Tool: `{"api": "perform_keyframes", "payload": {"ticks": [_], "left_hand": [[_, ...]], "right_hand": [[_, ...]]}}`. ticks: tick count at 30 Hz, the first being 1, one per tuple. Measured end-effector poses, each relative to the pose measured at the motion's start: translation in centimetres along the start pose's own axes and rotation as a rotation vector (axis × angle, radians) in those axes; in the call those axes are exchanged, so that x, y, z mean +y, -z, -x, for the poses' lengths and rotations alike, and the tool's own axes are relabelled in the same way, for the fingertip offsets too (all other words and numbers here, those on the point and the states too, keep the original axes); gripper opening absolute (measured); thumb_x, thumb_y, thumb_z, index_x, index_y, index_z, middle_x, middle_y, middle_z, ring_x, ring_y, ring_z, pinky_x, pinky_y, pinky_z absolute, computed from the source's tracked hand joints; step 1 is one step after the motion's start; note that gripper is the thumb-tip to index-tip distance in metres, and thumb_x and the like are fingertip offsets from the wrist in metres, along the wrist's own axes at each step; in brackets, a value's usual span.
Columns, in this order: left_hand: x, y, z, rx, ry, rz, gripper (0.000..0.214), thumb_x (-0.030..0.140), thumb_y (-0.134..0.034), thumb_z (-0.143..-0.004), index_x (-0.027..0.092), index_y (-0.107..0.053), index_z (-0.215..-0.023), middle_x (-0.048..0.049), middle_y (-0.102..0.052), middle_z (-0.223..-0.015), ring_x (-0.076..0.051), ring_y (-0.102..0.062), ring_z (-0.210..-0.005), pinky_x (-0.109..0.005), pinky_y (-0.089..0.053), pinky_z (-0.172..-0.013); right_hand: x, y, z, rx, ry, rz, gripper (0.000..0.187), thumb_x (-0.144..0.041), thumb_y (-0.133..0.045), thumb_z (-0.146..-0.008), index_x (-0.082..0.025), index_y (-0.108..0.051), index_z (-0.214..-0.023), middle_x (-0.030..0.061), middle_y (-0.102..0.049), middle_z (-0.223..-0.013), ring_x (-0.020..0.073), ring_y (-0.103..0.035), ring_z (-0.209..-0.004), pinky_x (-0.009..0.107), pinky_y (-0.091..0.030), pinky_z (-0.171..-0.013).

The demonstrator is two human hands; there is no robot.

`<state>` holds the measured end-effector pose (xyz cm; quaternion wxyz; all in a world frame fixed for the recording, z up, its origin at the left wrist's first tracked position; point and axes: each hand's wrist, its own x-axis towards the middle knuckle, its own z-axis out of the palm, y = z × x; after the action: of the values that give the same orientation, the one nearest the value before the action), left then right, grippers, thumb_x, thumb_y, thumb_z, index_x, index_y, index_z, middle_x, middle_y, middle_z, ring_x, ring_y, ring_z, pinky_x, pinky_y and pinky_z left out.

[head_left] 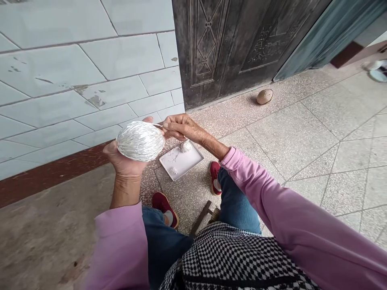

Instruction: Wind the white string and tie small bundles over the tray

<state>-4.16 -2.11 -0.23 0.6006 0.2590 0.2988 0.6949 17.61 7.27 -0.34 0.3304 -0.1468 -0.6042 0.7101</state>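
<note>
An egg-shaped ball of shiny silver-white thread rests in my left hand, whose fingers curl round its back. My right hand is just right of the ball, its fingertips pinched on a strand at the ball's end. Both arms wear pink sleeves. Below my right hand a white square tray lies on the floor with a small white wad of thread and some scraps on it.
I sit over a speckled stone floor, red shoes by the tray and a dark metal tool between my legs. A tiled wall stands left, a dark embossed door ahead, a round tan object at its foot.
</note>
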Motion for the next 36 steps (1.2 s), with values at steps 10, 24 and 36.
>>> {"api": "perform_keyframes", "payload": {"ticks": [10, 24, 36], "left_hand": [[-0.4, 0.1, -1.6, 0.151, -0.326, -0.058, 0.109, 0.123, -0.078, -0.066, 0.023, -0.081, -0.107, -0.0127, -0.072, -0.090, -0.032, -0.067, -0.080, -0.046, -0.066, -0.071], [2.3, -1.9, 0.4, 0.159, -0.271, -0.051, 0.087, 0.088, -0.096, -0.064, 0.025, -0.085, -0.123, -0.0186, -0.084, -0.115, -0.036, -0.078, -0.095, -0.035, -0.062, -0.063], [1.7, -2.5, 0.8, 0.172, -0.223, -0.066, 0.087, 0.085, -0.092, -0.066, 0.024, -0.086, -0.128, -0.0181, -0.085, -0.114, -0.034, -0.077, -0.090, -0.047, -0.076, -0.077]], "right_hand": [[0.2, 2.9, 0.1, -0.186, -0.049, -0.117, 0.064, -0.078, -0.097, -0.119, -0.019, -0.074, -0.113, -0.0187, -0.027, -0.064, 0.0059, -0.012, -0.053, 0.016, -0.022, -0.044], [0.2, 2.7, 0.4, 0.387, 0.098, 0.278, 0.021, -0.030, -0.089, -0.120, -0.013, -0.089, -0.133, 0.0159, -0.091, -0.145, 0.0224, -0.086, -0.123, 0.022, -0.072, -0.084], [0.3, -4.9, -2.1, 0.198, -0.020, -0.004, 0.039, -0.037, -0.097, -0.112, -0.020, -0.076, -0.140, 0.0060, -0.086, -0.120, 0.0223, -0.082, -0.109, 0.028, -0.074, -0.090]]}}
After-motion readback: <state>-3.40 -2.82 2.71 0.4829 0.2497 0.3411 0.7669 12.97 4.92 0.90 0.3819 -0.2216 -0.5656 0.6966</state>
